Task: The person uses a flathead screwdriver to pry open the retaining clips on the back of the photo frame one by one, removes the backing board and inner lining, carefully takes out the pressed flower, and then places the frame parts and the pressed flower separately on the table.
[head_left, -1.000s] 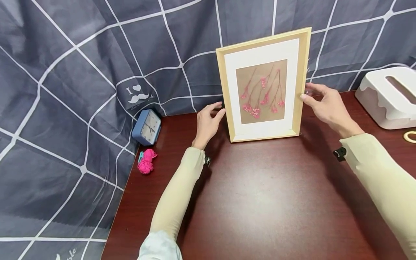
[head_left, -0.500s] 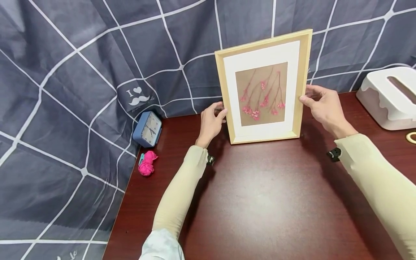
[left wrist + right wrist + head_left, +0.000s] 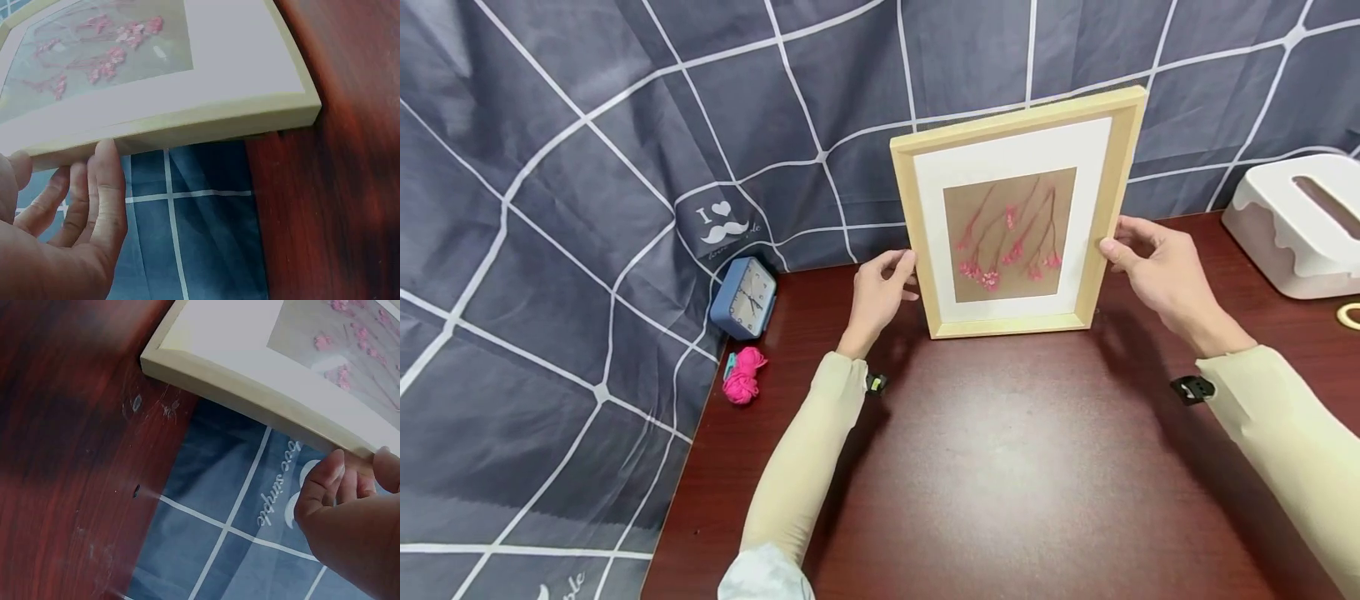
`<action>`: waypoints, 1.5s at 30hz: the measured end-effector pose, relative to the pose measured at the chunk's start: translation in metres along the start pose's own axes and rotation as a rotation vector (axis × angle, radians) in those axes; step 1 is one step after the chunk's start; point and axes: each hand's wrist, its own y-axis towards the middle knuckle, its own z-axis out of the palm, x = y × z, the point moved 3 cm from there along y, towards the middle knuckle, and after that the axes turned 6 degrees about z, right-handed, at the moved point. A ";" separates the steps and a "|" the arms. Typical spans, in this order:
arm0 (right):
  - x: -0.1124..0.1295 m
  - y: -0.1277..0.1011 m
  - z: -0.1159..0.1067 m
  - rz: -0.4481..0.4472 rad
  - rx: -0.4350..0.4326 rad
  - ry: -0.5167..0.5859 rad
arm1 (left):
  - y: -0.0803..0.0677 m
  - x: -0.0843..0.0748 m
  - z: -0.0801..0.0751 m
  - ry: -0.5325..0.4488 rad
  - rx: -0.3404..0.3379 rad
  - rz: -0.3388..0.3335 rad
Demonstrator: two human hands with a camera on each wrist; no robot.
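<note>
A picture frame (image 3: 1112,187) of pale wood, with a white mount and pink dried flowers, stands upright at the back of the table, its top tipped a little toward me. My left hand (image 3: 880,296) holds its left edge with thumb and fingertips. In the left wrist view, the left hand's fingertips (image 3: 107,150) touch the frame's side. The right edge is pinched by my right hand (image 3: 1161,271), thumb in front and fingers partly hidden behind. The right wrist view shows the right thumb (image 3: 387,469) against the frame's edge.
A blue alarm clock (image 3: 745,297) and a pink yarn bundle (image 3: 744,376) sit at the table's left edge. At the right are a white tissue box (image 3: 1273,250) and a pale ring (image 3: 1351,316). A dark checked cloth (image 3: 820,100) hangs behind the table (image 3: 992,467).
The frame's top has tipped forward, toward me, and its upper right corner has shifted right. My right hand has moved slightly down and to the right with it; the left has lowered slightly.
</note>
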 end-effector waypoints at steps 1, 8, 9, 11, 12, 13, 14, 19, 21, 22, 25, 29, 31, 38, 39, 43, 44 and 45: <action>0.000 -0.003 0.000 -0.002 0.001 0.013 | -0.002 0.000 0.000 -0.026 0.001 -0.017; -0.002 -0.021 -0.003 -0.025 -0.035 0.101 | -0.021 -0.010 -0.003 -0.259 0.006 -0.148; -0.002 -0.025 -0.003 -0.030 -0.051 0.083 | -0.024 -0.012 -0.003 -0.294 0.006 -0.166; -0.002 -0.033 -0.005 -0.052 -0.087 0.044 | -0.029 -0.016 -0.003 -0.351 0.008 -0.206; -0.002 -0.037 -0.005 -0.063 -0.102 0.030 | -0.031 -0.018 -0.003 -0.376 0.010 -0.231; -0.002 -0.041 -0.006 -0.071 -0.109 0.024 | -0.035 -0.021 -0.004 -0.398 0.012 -0.260; -0.003 -0.045 -0.006 -0.082 -0.111 0.027 | -0.038 -0.023 -0.005 -0.417 0.015 -0.293; -0.006 -0.066 -0.009 -0.118 -0.093 0.014 | -0.059 -0.031 -0.010 -0.509 0.049 -0.451; -0.006 -0.075 -0.009 -0.118 -0.089 -0.040 | -0.068 -0.034 -0.013 -0.538 0.072 -0.493; -0.006 -0.080 -0.010 -0.110 -0.084 -0.066 | -0.072 -0.035 -0.014 -0.548 0.083 -0.512; -0.009 -0.095 -0.012 -0.094 -0.071 -0.143 | -0.085 -0.034 -0.017 -0.561 0.098 -0.558; -0.013 -0.117 -0.012 -0.206 -0.023 -0.092 | -0.100 -0.028 -0.019 -0.545 0.096 -0.589; -0.015 -0.128 -0.010 -0.312 0.004 -0.027 | -0.106 -0.023 -0.020 -0.527 0.109 -0.588; -0.031 -0.156 0.003 0.097 0.360 0.681 | -0.125 -0.006 -0.027 -0.454 0.166 -0.593; -0.033 -0.158 0.005 0.186 0.370 0.693 | -0.127 -0.004 -0.028 -0.444 0.174 -0.591; -0.037 -0.161 0.006 0.440 0.349 0.623 | -0.132 0.007 -0.027 -0.401 0.211 -0.589; -0.038 -0.161 0.007 0.482 0.343 0.589 | -0.134 0.011 -0.027 -0.384 0.215 -0.595; -0.039 -0.162 0.009 0.504 0.338 0.515 | -0.136 0.014 -0.027 -0.365 0.219 -0.603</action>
